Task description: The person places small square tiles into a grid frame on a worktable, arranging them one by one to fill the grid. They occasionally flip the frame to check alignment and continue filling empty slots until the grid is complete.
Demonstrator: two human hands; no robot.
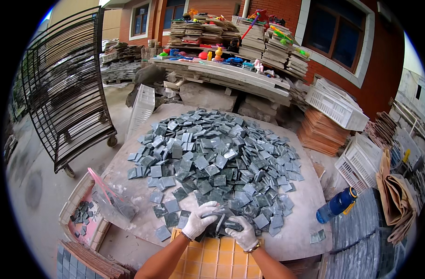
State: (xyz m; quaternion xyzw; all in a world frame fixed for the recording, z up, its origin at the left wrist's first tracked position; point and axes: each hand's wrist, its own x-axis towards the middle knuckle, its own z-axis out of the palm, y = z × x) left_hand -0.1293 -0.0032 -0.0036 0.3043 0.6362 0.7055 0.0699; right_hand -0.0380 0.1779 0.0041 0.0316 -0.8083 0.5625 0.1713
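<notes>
A large heap of small square grey-green tiles (221, 158) covers the middle of a pale work board (310, 223). At its near edge my left hand (199, 222), in a white glove, is closed around several dark tiles (218, 216). My right hand (245, 235), also gloved, grips more of the tiles close beside it. Where one handful ends and the other begins is hard to make out. Directly below both hands lies an orange-yellow tray (214, 260) divided into square cells by pale ridges; my forearms cover part of it.
A basket (66, 216) holding tile pieces stands at left, beside a clear bag (114, 202) with pink handles. On the right is a blue bottle (335, 204) near stacked tile sheets (356, 237). A wheeled metal rack (66, 93) and white crates (335, 104) stand farther off.
</notes>
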